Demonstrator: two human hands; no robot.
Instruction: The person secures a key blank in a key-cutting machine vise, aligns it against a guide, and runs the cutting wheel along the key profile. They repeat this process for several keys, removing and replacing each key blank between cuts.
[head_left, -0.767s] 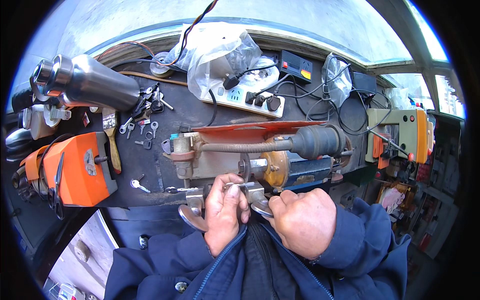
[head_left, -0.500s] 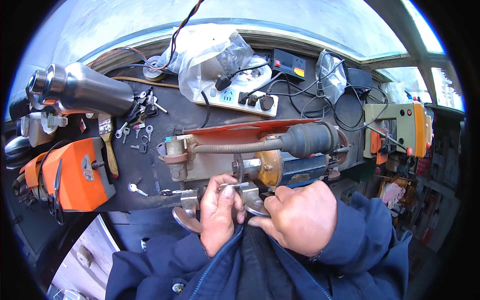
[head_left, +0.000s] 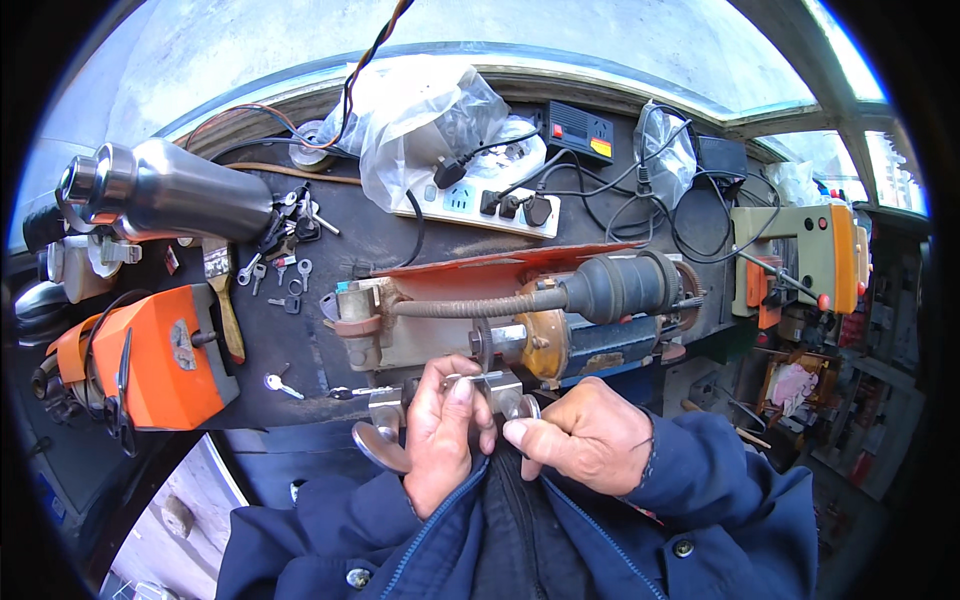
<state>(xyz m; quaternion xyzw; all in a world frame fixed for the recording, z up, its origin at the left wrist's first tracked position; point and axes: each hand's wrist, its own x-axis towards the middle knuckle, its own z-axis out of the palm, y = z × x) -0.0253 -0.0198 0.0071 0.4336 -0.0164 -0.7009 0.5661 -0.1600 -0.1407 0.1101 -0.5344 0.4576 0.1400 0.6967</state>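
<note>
key machine (head_left: 545, 342): two clamps, two hands at the bench's front edge

the machine lies along the front of the dark bench (head_left: 310, 345). two metal clamps (head_left: 503, 392) sit on its near side, with two wing knobs (head_left: 380, 448) below. the left hand (head_left: 442, 425) pinches a thin silver piece (head_left: 476, 379), partly hidden, beside the right clamp; the right hand (head_left: 580, 437) grips the right-hand knob between thumb and bent forefinger. one black-headed key (head_left: 352, 393) is at the left clamp.

clamps and knobs stand close to the jacket (head_left: 725, 495), leaving a narrow space. more room runs leftward to one orange tool (head_left: 170, 360), with one loose key (head_left: 283, 384) lying in that gap.

beyond are one brush (head_left: 222, 300), one steel flask (head_left: 190, 190) and a key heap (head_left: 300, 215) too overlapped to count. just behind the machine, one white power strip (head_left: 470, 205), four black plugs on or against it, tangled cables (head_left: 640, 212) and a plastic bag (head_left: 420, 130) crowd the back. one grey-and-orange machine (head_left: 800, 225) stands at the right.
</note>
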